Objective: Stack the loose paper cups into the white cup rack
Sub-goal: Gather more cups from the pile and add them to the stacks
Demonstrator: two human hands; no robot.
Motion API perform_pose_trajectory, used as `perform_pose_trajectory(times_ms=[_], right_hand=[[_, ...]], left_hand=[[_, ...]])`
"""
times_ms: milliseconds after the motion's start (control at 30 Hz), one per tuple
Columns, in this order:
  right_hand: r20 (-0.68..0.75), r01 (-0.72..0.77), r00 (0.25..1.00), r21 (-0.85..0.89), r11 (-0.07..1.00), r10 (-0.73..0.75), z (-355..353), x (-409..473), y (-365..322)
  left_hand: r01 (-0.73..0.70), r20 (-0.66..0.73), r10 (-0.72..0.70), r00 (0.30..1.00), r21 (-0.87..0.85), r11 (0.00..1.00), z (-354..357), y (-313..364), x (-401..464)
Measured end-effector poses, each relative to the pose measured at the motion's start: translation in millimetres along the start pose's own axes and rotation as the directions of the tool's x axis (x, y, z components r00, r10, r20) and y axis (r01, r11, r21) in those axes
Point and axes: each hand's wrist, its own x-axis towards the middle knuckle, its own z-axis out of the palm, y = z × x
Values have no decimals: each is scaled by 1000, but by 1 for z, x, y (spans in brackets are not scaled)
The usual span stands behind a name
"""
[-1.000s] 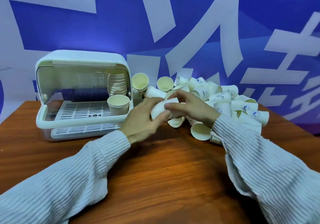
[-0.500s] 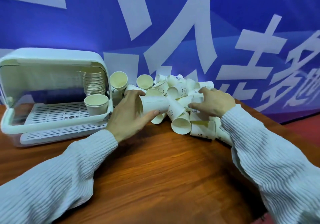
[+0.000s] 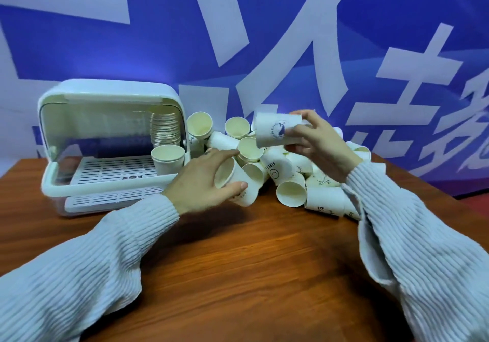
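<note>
The white cup rack [image 3: 63, 183] stands at the left of the wooden table with its lid raised. Inside it are a tall nested cup stack [image 3: 165, 127] at the back right and a short stack [image 3: 168, 158] in front. My left hand [image 3: 201, 183] grips a small nested stack of paper cups [image 3: 235, 181] lying on its side, mouth toward me, just right of the rack. My right hand [image 3: 320, 146] holds a single cup with a blue logo [image 3: 276, 130] in the air above the heap of loose cups [image 3: 291, 180].
The wooden table [image 3: 251, 275] stretches bare toward me between my sleeves. A blue banner with large white characters [image 3: 264, 50] closes off the back. Loose cups spill toward the table's right edge [image 3: 330, 204].
My right hand has lifted a logo cup out of the heap. My left hand still holds its cup stack and sits slightly lower, nearer the table. The camera view has shifted left.
</note>
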Motion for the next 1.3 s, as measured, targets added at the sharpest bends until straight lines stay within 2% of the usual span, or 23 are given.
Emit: perform_pose_trajectory(times_ms=[67,133,200,367,433,500,567,633,767,867,1000,1033,1100,1167,1233,1300], right_hand=[[132,-25,991,29,999,21,21,1,8],[252,25,967,-195,981,25,38,2,14],[335,132,942,-397,908,9,54,3,14],[407,281,911,-501,819,-64,99,19,7],[449,369,885,-522,769,-120,115,29,5],[424,412,881,-466,783,-211,132,40,2],[305,399,907,-407,822,-290,149,51,2],[230,395,918,-450,801,-324,167,63,8],[324,468,883,-679,566,-341,190,82,28],[419,449,893,-806,385,-164,194,90,37],[497,479,867,-854,202,46,200,86,57],[501,477,861,-855,204,86,201,85,61],[493,452,868,-836,311,64,198,83,65],[460,441,885,-781,443,-70,192,81,62],[403,452,891,-735,506,-210,184,79,59],[354,466,885,-695,548,-304,174,79,57]], left_hand=[[24,-18,-25,1000,-71,997,-5,-3,-4],[51,-84,-61,995,-124,991,-14,-6,-8],[61,-113,-72,991,-98,993,-25,-11,-13],[64,-123,-65,990,-15,998,-51,-28,-30],[56,-190,-51,980,26,998,-61,-33,-37],[117,-330,-101,939,27,993,-72,-37,-43],[210,-453,-190,871,-7,978,-84,-45,-49],[277,-507,-259,822,-40,960,-92,-54,-54],[342,-536,-298,790,-19,940,-101,-67,-61],[366,-544,-302,783,9,931,-104,-73,-64],[391,-544,-317,777,21,920,-105,-77,-59],[399,-547,-319,774,30,917,-105,-76,-56],[407,-549,-323,771,35,913,-104,-74,-47],[369,-570,-313,760,-18,929,-103,-72,-35],[308,-596,-267,758,-35,951,-103,-71,-23],[260,-571,-186,799,50,964,-99,-75,-10]])
